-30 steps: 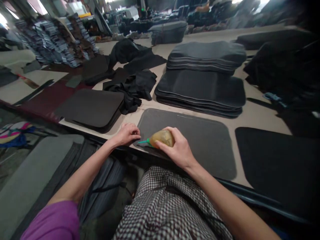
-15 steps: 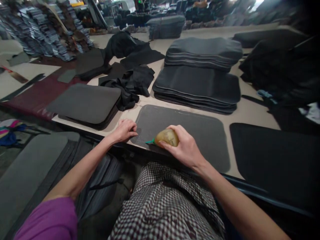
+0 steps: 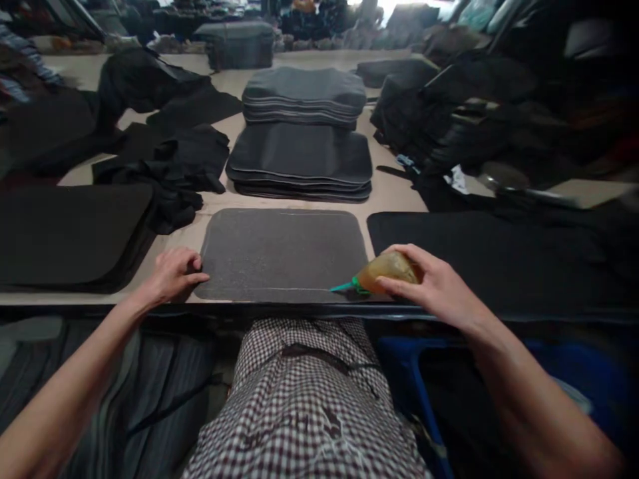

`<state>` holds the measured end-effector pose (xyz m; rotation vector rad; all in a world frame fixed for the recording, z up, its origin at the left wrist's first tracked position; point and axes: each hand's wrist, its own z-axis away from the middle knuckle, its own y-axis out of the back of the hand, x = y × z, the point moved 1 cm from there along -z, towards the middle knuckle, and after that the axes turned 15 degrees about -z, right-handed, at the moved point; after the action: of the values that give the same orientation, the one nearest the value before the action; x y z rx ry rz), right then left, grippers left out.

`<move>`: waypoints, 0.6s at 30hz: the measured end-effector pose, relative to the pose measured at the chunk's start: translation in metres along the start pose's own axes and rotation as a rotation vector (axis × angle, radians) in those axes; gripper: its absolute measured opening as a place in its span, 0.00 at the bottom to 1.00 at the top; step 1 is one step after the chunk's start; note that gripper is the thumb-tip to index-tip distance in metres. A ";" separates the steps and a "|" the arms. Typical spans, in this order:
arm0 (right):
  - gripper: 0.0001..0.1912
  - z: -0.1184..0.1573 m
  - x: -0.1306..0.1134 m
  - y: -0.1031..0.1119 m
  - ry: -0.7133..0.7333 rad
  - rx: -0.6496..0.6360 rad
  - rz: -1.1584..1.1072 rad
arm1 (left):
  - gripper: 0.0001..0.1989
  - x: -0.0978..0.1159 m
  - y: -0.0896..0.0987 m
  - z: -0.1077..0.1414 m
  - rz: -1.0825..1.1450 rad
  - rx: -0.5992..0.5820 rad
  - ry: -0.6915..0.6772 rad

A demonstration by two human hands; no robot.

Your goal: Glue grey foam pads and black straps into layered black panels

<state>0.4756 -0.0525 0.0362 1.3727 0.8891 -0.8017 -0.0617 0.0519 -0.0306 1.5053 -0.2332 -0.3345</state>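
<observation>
A grey rounded panel (image 3: 284, 249) lies flat at the table's front edge, with a thin pale line along its near and far sides. My right hand (image 3: 424, 276) is wrapped round a yellowish squeeze bottle (image 3: 387, 271), tilted so its green nozzle (image 3: 343, 287) points left, the tip at the panel's near right part. At the panel's near left corner rests my left hand (image 3: 177, 274), thumb and fingers drawn together; whether they pinch the panel's edge is too small to tell.
Behind the panel are two stacks of dark panels (image 3: 302, 153). A dark panel (image 3: 479, 259) lies to the right, a dark stack (image 3: 70, 233) to the left. Black cloth scraps (image 3: 184, 159) lie back left, a dark heap (image 3: 449, 126) back right.
My right hand has carried the bottle rightward along the panel's near edge, and the pale line now shows there. The camera view has turned right. My left hand remains by the left corner.
</observation>
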 end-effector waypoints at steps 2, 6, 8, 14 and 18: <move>0.30 0.012 0.010 0.023 -0.085 0.032 -0.015 | 0.17 -0.002 -0.002 -0.002 -0.013 0.005 0.000; 0.32 0.032 0.030 0.061 -0.207 0.136 -0.076 | 0.19 -0.006 -0.007 -0.002 -0.036 0.008 0.031; 0.32 0.041 0.037 0.075 -0.245 0.186 -0.084 | 0.18 -0.008 -0.007 -0.001 -0.031 0.002 0.029; 0.28 0.045 0.045 0.094 -0.224 0.339 -0.177 | 0.16 0.021 0.015 -0.006 0.011 0.178 -0.036; 0.32 0.010 0.058 0.077 -0.110 0.500 -0.386 | 0.18 0.083 0.025 -0.026 0.074 0.249 -0.145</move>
<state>0.5716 -0.0572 0.0202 1.5851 0.9154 -1.4566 0.0262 0.0473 -0.0118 1.7144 -0.4578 -0.3657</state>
